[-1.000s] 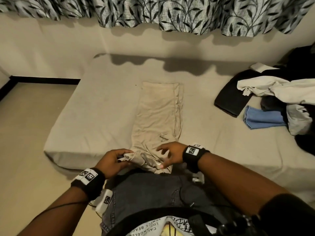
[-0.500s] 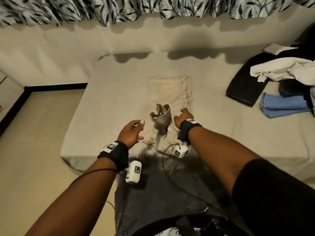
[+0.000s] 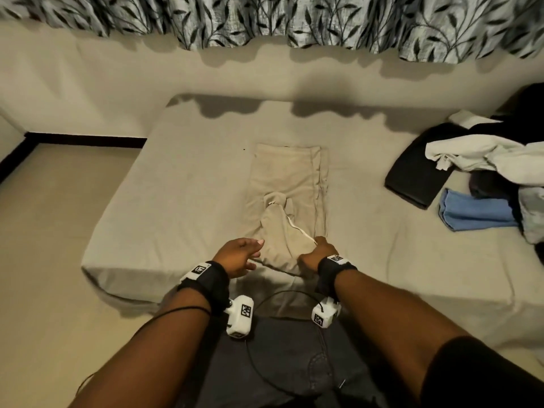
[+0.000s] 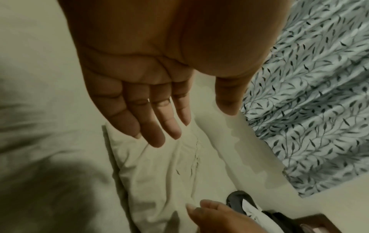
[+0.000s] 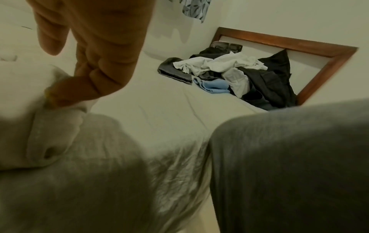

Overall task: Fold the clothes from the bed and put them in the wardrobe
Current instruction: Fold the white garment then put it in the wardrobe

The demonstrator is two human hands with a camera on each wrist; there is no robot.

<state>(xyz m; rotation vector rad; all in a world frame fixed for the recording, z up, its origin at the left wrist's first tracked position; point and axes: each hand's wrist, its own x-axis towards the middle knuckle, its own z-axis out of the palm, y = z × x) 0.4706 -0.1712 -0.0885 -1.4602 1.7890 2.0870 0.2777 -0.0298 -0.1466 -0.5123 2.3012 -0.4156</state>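
Looking down from the head camera, a beige garment lies lengthwise on a bed, its near end doubled back over itself. The right hand sits at the near right edge of that fold, fingers curled onto the cloth beside a white drawstring. The left hand hovers just left of the fold with fingers loosely spread, holding nothing. Far to the right of the right fingers, well apart, lies a heap of unfolded clothes with a blue piece at its near edge. A leaf-patterned curtain hangs along the wall beyond the bed.

From the left wrist, the left hand shows an open palm, fingers straight and apart, just above the beige garment. The right hand is beyond the fingertips, at the garment's other side.

From the right wrist, the right hand has fingers bent down and pinching a bunched edge of the beige garment. Beyond the fingers, the heap of clothes rests near the bed's wooden frame.
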